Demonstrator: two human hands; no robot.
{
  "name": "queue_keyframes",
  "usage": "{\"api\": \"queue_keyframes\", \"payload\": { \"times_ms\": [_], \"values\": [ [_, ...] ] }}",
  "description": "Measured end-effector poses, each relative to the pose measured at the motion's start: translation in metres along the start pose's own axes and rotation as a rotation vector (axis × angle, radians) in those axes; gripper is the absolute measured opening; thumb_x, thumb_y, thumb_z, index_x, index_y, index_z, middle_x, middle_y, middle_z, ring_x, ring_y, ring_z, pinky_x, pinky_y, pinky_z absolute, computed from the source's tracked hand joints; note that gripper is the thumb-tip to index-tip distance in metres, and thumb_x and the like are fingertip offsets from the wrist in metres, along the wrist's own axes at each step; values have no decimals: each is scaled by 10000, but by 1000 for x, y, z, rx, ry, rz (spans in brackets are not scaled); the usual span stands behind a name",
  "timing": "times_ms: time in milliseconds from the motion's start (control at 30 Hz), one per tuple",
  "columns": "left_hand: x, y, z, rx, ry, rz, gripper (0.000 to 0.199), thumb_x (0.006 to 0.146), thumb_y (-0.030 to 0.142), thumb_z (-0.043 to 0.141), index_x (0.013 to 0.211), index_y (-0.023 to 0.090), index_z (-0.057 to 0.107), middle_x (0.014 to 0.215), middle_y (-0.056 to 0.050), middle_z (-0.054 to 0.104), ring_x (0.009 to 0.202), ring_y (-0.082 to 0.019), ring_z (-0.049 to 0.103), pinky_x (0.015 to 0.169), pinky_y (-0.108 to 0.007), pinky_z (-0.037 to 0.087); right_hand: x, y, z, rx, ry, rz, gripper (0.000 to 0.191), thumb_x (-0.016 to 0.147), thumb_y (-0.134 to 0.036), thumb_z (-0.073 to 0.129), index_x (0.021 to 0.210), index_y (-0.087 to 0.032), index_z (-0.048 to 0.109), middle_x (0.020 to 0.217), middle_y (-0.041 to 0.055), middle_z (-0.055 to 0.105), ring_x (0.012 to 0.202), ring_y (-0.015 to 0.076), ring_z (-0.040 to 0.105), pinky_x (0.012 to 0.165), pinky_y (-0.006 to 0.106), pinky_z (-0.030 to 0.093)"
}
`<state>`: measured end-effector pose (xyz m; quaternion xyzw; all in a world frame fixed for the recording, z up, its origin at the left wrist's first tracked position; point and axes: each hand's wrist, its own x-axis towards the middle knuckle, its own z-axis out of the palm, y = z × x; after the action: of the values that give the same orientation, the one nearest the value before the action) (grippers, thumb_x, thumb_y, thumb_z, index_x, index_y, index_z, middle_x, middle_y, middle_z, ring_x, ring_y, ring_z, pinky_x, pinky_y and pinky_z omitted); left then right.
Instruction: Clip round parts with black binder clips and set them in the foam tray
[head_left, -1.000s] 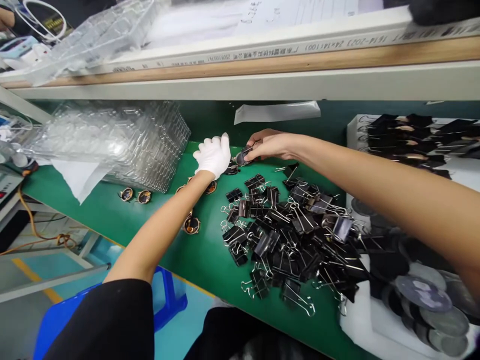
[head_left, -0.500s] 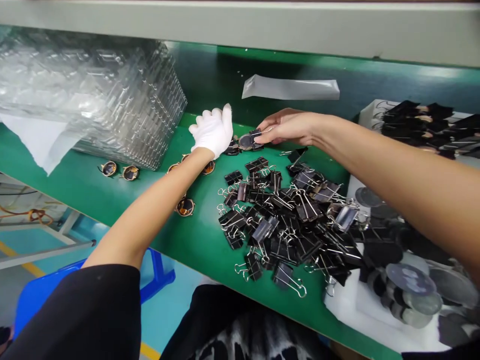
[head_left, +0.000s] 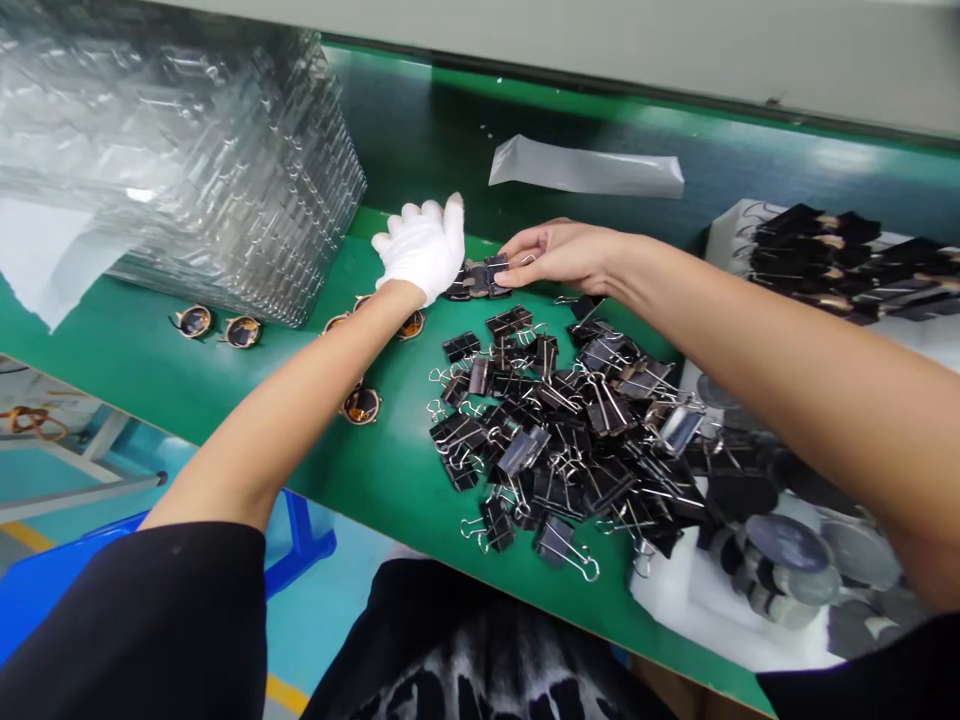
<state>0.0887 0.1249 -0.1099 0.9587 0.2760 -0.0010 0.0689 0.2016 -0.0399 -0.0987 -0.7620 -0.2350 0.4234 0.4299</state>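
Note:
Near the back of the green bench, my right hand (head_left: 551, 257) pinches a black binder clip (head_left: 495, 270) by its side. That clip sits against a small dark round piece (head_left: 475, 282), which has another black clip at its left end. Close beside it, my left hand (head_left: 421, 250) wears a white glove; its fingers are slightly bent and spread, the thumb raised, and it grips nothing that I can see. In front of both hands lies a large heap of black binder clips (head_left: 555, 430) with silver wire handles. Watch cases (head_left: 361, 404) lie around my left forearm, partly hidden by it.
Stacked clear plastic trays (head_left: 247, 200) stand at the back left. A white box (head_left: 731, 225) at right holds rows of clipped pieces. Dark round discs (head_left: 787, 545) lie on white foam (head_left: 675, 600) at front right. A translucent strip (head_left: 592, 168) leans at the back.
My right hand has shifted slightly left, and the round piece with its clip has turned so its face is less visible. My left hand keeps its pose. The whole view has shifted a little.

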Motion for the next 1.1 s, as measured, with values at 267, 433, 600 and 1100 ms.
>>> {"api": "queue_keyframes", "payload": {
  "times_ms": [267,433,600,1100],
  "values": [
    [-7,2,-9,-53,-1,-5,579,1023,387,353,1594,295,341,1428,-183,496,1320,-427,449,1059,-661,353,-3,-2,4,33,-37,-7,233,731,-106,903,841,-217,729,901,21,732,900,152,685,914,302,601],
    [-4,-1,-2,-52,38,2,561,1036,394,290,1576,286,396,1393,-197,544,1287,-417,493,1031,-655,386,1,3,6,75,-41,-20,248,721,-121,905,864,-213,725,919,22,742,914,154,675,949,290,568],
    [5,-2,-9,-191,30,10,534,1039,460,325,1474,233,535,1324,-198,612,1280,-411,535,1048,-654,388,2,-4,5,46,-56,57,272,708,-130,912,866,-221,711,909,17,718,906,169,646,896,303,542],
    [-91,14,-90,-340,44,704,406,1010,528,450,863,191,620,691,21,566,616,-134,486,611,-272,355,-149,-27,-33,263,-103,-9,423,1007,-589,553,1110,-206,700,1198,124,724,970,231,702,763,339,583]
  ]
}}
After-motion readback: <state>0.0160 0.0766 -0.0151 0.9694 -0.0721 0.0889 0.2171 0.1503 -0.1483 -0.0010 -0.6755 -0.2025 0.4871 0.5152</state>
